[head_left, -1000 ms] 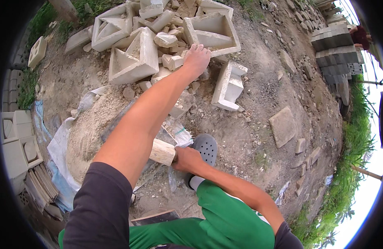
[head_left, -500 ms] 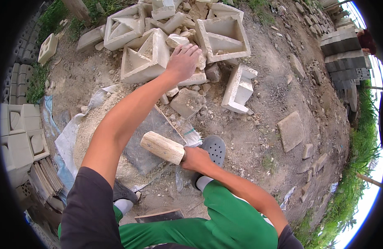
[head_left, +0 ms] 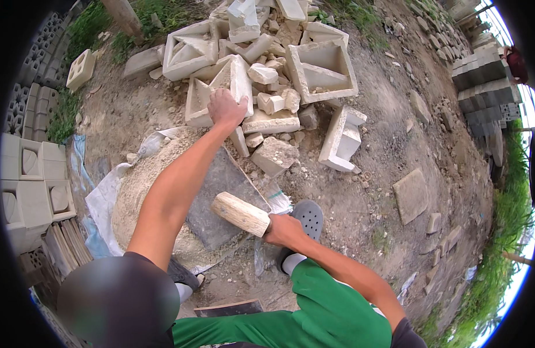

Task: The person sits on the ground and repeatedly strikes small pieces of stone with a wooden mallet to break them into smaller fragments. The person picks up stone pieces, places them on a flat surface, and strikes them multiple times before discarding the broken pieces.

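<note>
Left hand (head_left: pixel 226 108) lay fingers-down on broken concrete block (head_left: pixel 218 93) at rubble pile edge, grip unclear. Right hand (head_left: pixel 284 229) was closed round wooden mallet (head_left: pixel 240 213) above dark slab (head_left: pixel 224 200). Block likely heavy, stiff, rough, brittle; best taken by wall edge. Three hollow blocks in pile, one mallet, one slab, loose chunks uncounted.

Soft overcast daylight, faint shadows; sharp centre, fisheye bending, black rim vignette.
</note>
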Available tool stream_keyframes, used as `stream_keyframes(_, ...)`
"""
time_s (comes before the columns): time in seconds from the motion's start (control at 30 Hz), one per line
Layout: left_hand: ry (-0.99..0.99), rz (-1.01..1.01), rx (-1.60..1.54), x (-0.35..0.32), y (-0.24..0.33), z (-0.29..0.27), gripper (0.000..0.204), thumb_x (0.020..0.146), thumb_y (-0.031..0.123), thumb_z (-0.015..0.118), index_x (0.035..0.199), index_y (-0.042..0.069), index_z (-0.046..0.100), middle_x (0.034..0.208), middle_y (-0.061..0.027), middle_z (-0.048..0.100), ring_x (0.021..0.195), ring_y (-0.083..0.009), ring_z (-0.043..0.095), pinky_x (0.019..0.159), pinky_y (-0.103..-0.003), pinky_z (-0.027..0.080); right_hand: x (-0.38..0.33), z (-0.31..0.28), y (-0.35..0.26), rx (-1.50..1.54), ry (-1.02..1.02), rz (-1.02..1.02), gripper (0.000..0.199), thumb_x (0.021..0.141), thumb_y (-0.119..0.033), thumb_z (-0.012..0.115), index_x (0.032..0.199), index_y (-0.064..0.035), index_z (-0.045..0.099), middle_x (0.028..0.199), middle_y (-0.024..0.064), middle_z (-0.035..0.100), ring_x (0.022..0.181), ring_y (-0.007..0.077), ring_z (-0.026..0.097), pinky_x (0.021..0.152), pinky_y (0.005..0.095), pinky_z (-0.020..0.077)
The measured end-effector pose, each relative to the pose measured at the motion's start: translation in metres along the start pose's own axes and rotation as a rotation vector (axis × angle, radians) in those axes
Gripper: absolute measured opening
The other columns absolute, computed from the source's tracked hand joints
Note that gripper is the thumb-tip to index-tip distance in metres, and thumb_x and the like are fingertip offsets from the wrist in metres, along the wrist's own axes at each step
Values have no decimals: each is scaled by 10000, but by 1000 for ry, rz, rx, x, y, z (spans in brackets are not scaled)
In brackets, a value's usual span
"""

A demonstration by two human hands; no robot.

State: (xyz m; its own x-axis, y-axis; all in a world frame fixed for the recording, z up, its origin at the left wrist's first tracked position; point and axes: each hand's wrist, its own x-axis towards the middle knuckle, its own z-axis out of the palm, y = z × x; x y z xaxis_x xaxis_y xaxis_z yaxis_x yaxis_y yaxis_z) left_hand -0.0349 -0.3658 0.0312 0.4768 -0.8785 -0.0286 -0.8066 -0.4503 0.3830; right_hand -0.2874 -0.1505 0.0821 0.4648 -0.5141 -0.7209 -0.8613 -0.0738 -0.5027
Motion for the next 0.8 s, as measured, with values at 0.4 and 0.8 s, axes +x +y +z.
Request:
stream_keyframes(0.4,-179,2,-881,17,-71,-39,517,826,296,764,1205,-34,643,1349,-52,505,1145,-191,580,959,-351,481,5,7,9,-17,15,9,408,753,-382,724,979,-44,694,945,208,725,900,405,696,798,478,556)
stream_keyframes(0.8,-299,-140,-1472,41,-179,-94,524,930,279,630,1351,-21,542,1344,-92,610,1255,-229,540,1095,-370,366,3,4,7,12,31,-14,347,696,-267,708,943,-23,712,909,204,732,866,385,713,754,459,573)
